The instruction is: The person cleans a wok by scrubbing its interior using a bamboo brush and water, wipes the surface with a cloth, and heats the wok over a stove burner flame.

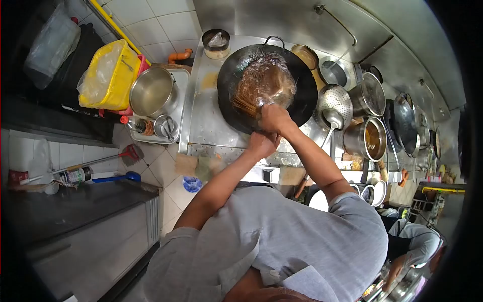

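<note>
- Worktop (pixel 201 133) of steel stretches before the person, its front edge passing under both forearms; a brown stain marks it towards the left edge.
- Beyond the front edge on the left, pale tiled floor (pixel 173 199) shows beside a dark-topped cabinet (pixel 75 214); at the right, behind, another person (pixel 420 244) bends forward.
- Near the worktop's right front corner stands a steel pot (pixel 354 138) with brown liquid inside; a perforated skimmer (pixel 336 103) lies just right of the wok.
- Off the left edge, a tray (pixel 183 90) carries a large steel pot (pixel 151 93), a red-capped bottle (pixel 132 122) and a small pot (pixel 163 126).
- A dark-rimmed tin (pixel 216 46) sits in the far left corner; metal panelling (pixel 266 17) rises behind the far edge.
- The left hand (pixel 263 145) is at the near rim of the wok (pixel 304 83), fingers curled; whether they hold anything cannot be told.
- Just past it, the right hand (pixel 275 120) is closed around the end of a brush (pixel 246 100) of thin tan sticks.
- The brush lies inside the wok, its sticks spreading left and away from the fist, against rippling brownish liquid (pixel 277 83).
</note>
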### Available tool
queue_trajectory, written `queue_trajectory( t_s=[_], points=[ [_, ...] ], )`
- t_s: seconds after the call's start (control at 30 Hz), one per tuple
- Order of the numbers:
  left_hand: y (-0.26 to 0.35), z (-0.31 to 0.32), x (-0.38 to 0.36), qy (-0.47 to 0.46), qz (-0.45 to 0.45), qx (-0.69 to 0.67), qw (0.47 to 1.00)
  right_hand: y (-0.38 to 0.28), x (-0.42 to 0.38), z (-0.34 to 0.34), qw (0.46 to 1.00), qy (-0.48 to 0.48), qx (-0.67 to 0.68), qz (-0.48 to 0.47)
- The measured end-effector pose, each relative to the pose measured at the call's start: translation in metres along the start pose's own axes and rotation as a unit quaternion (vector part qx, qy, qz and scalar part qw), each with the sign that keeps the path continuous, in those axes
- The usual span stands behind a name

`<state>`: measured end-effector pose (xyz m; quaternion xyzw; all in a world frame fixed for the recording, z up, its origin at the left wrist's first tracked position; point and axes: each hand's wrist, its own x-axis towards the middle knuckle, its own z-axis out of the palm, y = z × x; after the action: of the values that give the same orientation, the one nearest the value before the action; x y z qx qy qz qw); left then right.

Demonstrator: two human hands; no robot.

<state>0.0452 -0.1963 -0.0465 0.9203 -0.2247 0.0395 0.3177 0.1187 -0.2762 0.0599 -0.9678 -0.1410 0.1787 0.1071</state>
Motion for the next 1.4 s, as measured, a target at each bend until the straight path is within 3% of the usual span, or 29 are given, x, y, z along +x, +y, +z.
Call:
queue_trajectory(
  t_s=[0.03, 0.1, 0.13, 0.23, 0.37, 0.5, 0.57, 0.67, 0.77, 0.9, 1.03, 1.1, 1.17, 1.2, 1.33, 1.4],
  points=[
    [0.002, -0.004, 0.002, 0.022, 0.001, -0.004, 1.000, 0.001, 0.011, 0.004, 1.000, 0.000, -0.001, -0.002],
    [0.007, -0.011, 0.003, -0.074, -0.028, 0.019, 0.997, 0.005, 0.048, 0.015, 0.995, 0.096, 0.014, 0.010],
    [0.004, -0.007, 0.003, -0.074, -0.015, 0.021, 0.997, 0.006, 0.069, 0.006, 0.992, 0.071, 0.066, 0.083],
    [-0.004, -0.007, 0.001, -0.059, -0.002, 0.013, 0.998, 0.009, 0.088, 0.010, 0.979, 0.122, 0.128, 0.105],
    [-0.004, -0.005, 0.001, -0.045, 0.002, 0.018, 0.999, 0.013, 0.023, 0.010, 0.995, 0.038, 0.075, 0.057],
    [-0.004, -0.001, 0.002, -0.043, -0.003, 0.039, 0.998, 0.004, 0.026, -0.010, 0.999, -0.001, -0.024, 0.041],
    [-0.001, 0.001, -0.002, -0.051, -0.014, 0.024, 0.998, 0.022, 0.072, -0.002, 0.993, 0.042, 0.066, 0.089],
    [-0.002, -0.011, 0.002, -0.062, -0.002, 0.017, 0.998, 0.032, 0.084, 0.020, 0.986, 0.100, 0.093, 0.099],
    [-0.003, -0.012, 0.002, -0.069, 0.001, 0.016, 0.997, 0.026, 0.024, 0.006, 0.996, 0.050, 0.067, 0.044],
    [0.002, -0.009, -0.001, -0.066, -0.012, 0.043, 0.997, 0.020, 0.025, 0.012, 0.998, 0.064, -0.020, 0.017],
    [-0.003, -0.012, 0.004, -0.051, 0.002, 0.024, 0.998, 0.037, 0.082, 0.020, 0.988, 0.094, 0.068, 0.103],
    [-0.003, -0.010, 0.000, -0.046, 0.009, 0.015, 0.999, 0.044, 0.076, 0.035, 0.982, 0.107, 0.094, 0.127],
    [-0.001, -0.012, 0.001, -0.046, 0.012, 0.014, 0.999, 0.073, 0.065, 0.051, 0.992, 0.058, 0.102, 0.051],
    [-0.001, -0.013, 0.001, -0.046, 0.011, 0.014, 0.999, 0.073, 0.045, 0.046, 0.992, 0.058, 0.102, 0.056],
    [-0.003, -0.011, 0.000, -0.044, 0.017, 0.001, 0.999, 0.068, -0.040, 0.011, 0.997, -0.057, 0.029, 0.049],
    [-0.002, -0.010, 0.000, -0.023, 0.013, 0.012, 1.000, 0.087, -0.066, -0.001, 0.995, -0.021, -0.086, 0.044]
  ],
)
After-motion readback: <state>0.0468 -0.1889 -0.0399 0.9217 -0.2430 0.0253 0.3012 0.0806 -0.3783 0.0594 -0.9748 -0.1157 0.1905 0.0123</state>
